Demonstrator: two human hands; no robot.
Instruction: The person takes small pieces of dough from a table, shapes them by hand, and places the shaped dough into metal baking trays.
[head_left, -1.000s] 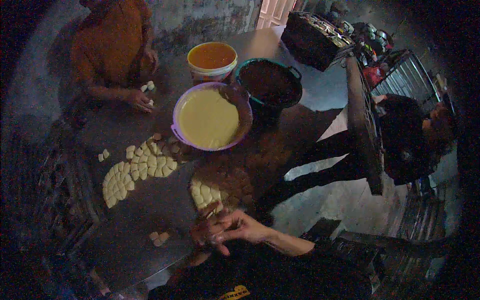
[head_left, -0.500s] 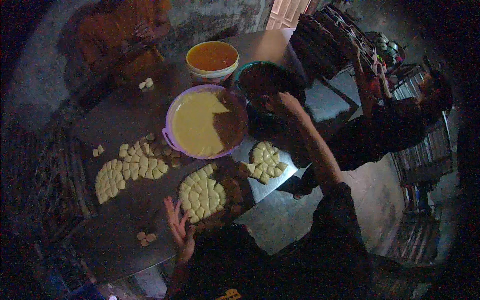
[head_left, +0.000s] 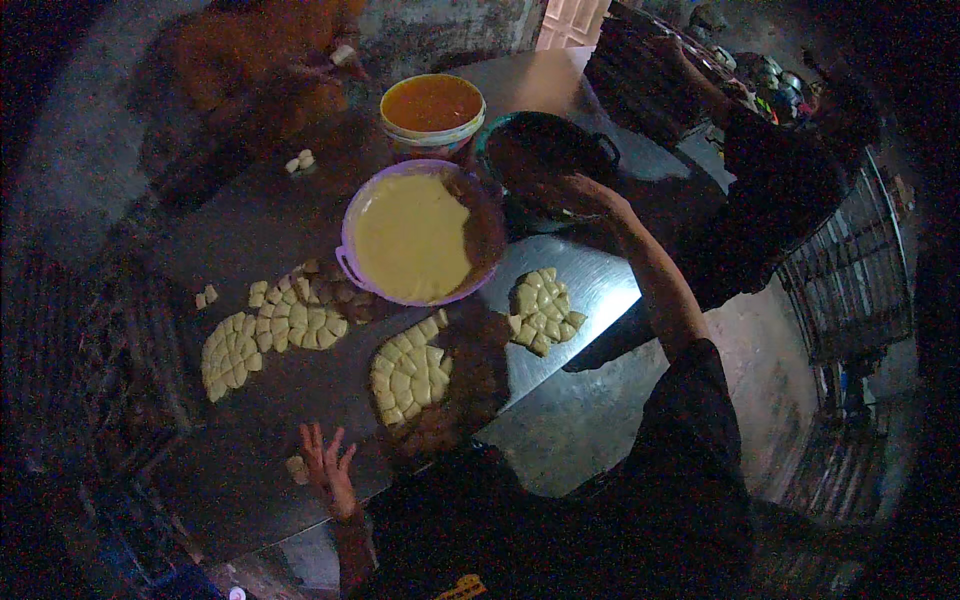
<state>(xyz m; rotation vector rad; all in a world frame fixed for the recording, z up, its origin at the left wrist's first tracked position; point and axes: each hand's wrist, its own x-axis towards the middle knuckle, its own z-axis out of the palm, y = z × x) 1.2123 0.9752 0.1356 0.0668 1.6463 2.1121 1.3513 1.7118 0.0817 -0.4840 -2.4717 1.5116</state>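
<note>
My left hand is open, fingers spread, over the near left of the metal table. Small dough pieces lie right beside it, partly hidden behind its fingers. My right arm reaches out to a dark basin with a teal rim. Over the basin's near side is my right hand; its fingers are lost in shadow. Between my arms lies a flat cluster of pale dough pieces, with a smaller dough cluster to its right. Beyond stands a purple basin holding yellowish batter.
Behind the purple basin stands a white bucket with orange contents. More dough clusters lie on the left. A person in orange-brown is at the far left, a person in dark clothes at the right. Stacked dark trays stand beyond.
My left hand has moved left and nearer, away from the middle dough cluster to the small pieces. My right hand stays at the dark basin. The far-left person's hand now shows a pale piece.
</note>
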